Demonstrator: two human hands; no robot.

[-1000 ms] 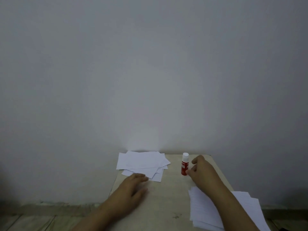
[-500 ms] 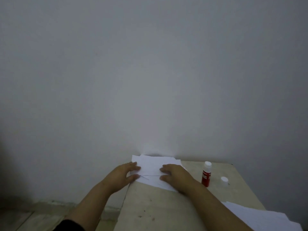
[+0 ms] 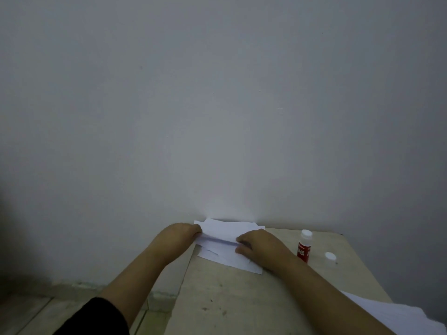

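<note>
1. Two hands work at the far left corner of the table in the head view, close against the wall.
2. Your left hand curls its fingers round the left end of the top sheet and grips it.
3. Your right hand pinches the right end of the same sheet between curled fingers and thumb.
4. A crease line runs across the top sheet between both hands. The sheet rests on the paper pile, which lies flat on the table.
5. A red glue bottle stands upright just right of your right hand. A small white cap lies further right, apart from it.
6. A second paper stack lies at the near right corner.
</note>
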